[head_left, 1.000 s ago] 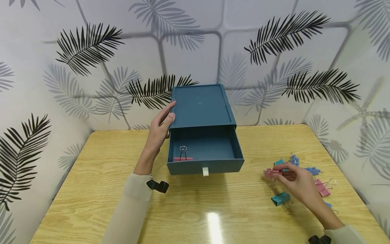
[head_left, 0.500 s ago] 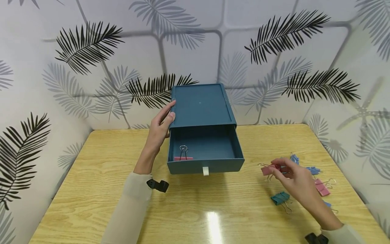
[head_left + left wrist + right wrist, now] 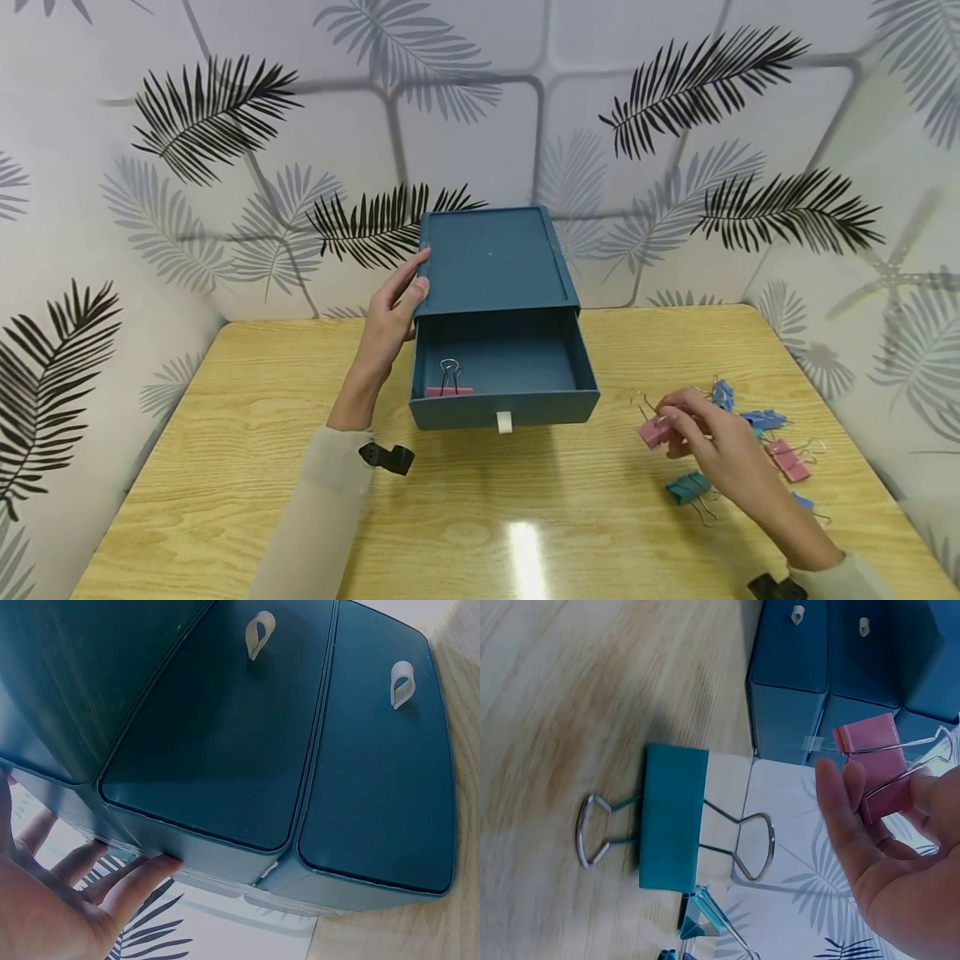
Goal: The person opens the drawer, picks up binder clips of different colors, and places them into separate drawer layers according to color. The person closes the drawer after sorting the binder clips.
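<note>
A: What is the right hand (image 3: 716,450) doing?
B: Its fingers pinch a pink clip (image 3: 651,431), right of the box (image 3: 491,267), above the table (image 3: 225,467).
A: And the left hand (image 3: 390,321)?
B: Flat on the box's left side, fingers straight, I think.

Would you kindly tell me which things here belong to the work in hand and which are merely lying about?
In hand:
- pink metal binder clip, pinched by the right hand
- dark blue plastic drawer box, drawer open, steadied by the left hand
- pink binder clip in the drawer

Lying about:
- teal binder clip
- other blue and pink clips on the wooden table
</note>
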Demonstrator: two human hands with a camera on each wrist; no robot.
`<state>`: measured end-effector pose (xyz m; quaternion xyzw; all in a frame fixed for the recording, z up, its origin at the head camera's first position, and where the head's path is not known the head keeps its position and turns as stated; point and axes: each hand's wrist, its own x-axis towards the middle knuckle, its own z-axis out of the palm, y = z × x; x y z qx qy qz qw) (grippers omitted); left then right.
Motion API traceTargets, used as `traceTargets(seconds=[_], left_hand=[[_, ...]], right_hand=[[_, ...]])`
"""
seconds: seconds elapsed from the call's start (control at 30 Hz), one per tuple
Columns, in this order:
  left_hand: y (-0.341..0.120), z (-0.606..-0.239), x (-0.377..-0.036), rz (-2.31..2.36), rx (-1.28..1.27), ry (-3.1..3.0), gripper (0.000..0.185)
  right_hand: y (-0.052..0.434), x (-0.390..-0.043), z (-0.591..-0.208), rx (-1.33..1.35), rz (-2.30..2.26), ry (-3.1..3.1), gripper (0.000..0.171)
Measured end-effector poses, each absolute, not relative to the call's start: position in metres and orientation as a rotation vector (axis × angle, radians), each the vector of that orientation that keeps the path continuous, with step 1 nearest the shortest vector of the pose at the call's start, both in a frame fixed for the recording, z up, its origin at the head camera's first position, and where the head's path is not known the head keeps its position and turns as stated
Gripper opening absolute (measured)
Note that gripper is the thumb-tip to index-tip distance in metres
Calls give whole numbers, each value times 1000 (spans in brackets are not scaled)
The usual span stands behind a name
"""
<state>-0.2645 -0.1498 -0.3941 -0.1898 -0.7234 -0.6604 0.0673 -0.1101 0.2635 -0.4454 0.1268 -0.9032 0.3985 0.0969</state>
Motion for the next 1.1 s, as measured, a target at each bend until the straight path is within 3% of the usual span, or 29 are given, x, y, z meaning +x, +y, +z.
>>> traceTargets(seconds=[0.47, 1.1], left_hand=[[-152, -393, -263, -2001, -571, -2177, 48], [-155, -387, -266, -2003, -563, -2270, 49]], right_hand=[[260, -112, -434, 468, 1675, -2366, 23], [243, -107, -405, 373, 1540, -2300, 24]])
